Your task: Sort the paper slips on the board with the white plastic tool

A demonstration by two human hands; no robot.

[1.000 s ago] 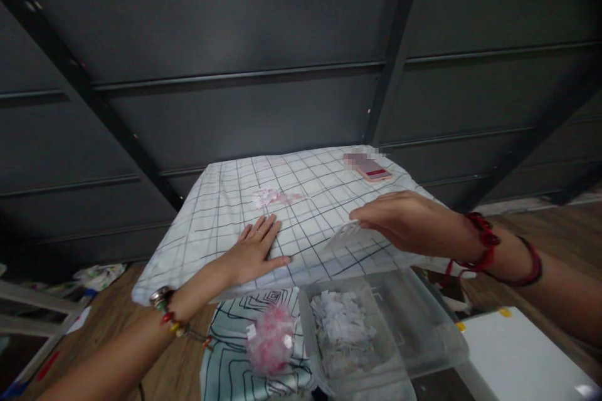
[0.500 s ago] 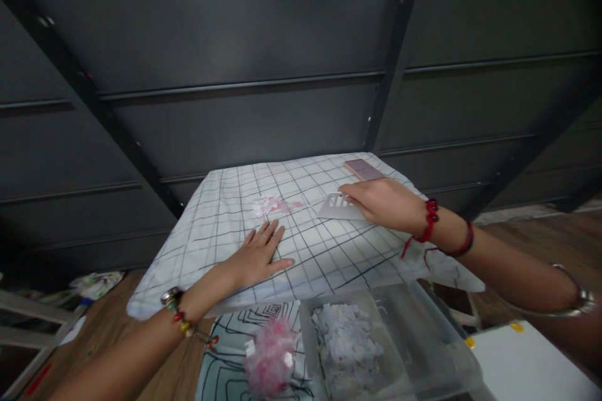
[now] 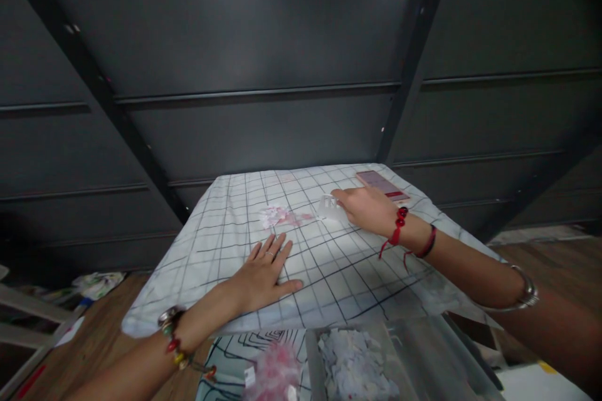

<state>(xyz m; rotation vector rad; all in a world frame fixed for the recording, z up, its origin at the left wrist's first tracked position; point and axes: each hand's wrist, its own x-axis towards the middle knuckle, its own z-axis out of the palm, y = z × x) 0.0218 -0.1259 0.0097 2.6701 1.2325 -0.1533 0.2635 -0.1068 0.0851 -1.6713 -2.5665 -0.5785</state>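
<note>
Taking the middle of the grid-patterned tablecloth (image 3: 338,263) as the dial's centre, with twelve at the dark panels (image 3: 263,131), the left hand (image 3: 261,279) is lying palm down near eight o'clock, fingers loosely spread on the fabric and holding nothing. The right hand (image 3: 369,210) is reaching in at about two o'clock, pinching a translucent slotted scraper (image 3: 332,210) between thumb and fingers. Its lower edge is sitting at or close to the cloth; whether it is touching cannot be told.

The small scatter of pink and white scraps (image 3: 277,216) is lying at eleven o'clock, just beyond the left fingertips, its pink tail trailing towards the scraper. A pink smartphone (image 3: 385,187) is resting at two o'clock, behind the right hand. Past the near edge, a clear plastic box (image 3: 314,366) is holding white shreds (image 3: 355,363) at five o'clock, and a pink fluffy bundle (image 3: 275,369) is sitting at six.

The step in hand seems to be gathering the scraps. The next move is probably calling for a low, flat edge working towards nine o'clock, the left palm bracing the fabric against bunching.
</note>
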